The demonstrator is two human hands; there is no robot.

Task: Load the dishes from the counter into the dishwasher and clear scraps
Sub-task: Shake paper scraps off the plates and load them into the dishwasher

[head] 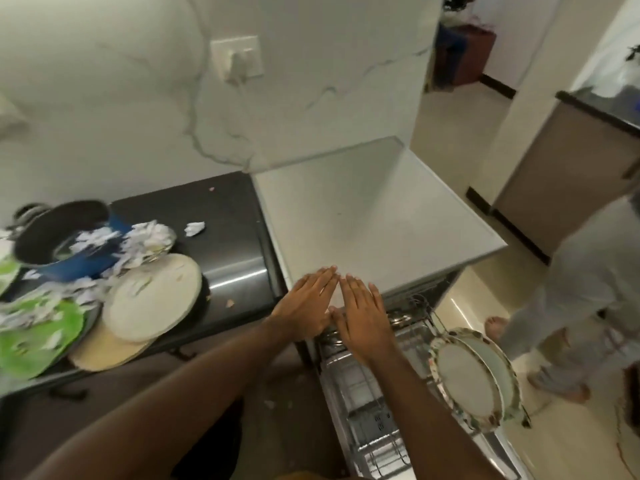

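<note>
Both hands flat, fingers straight, holding nothing. Left hand [304, 306] and right hand [363, 320] sit side by side, fingertips nearly meeting, over the front edge of the dishwasher [381, 216] top. Rack [363, 386] is pulled out below my right wrist. Patterned-rim plates [474, 379] stand on edge in it, right of that hand. Left of my left hand, on the dark counter [225, 220]: white plates [152, 299], green plate [31, 344], tipped blue pot [86, 263], torn paper scraps [149, 237] all over them.
</note>
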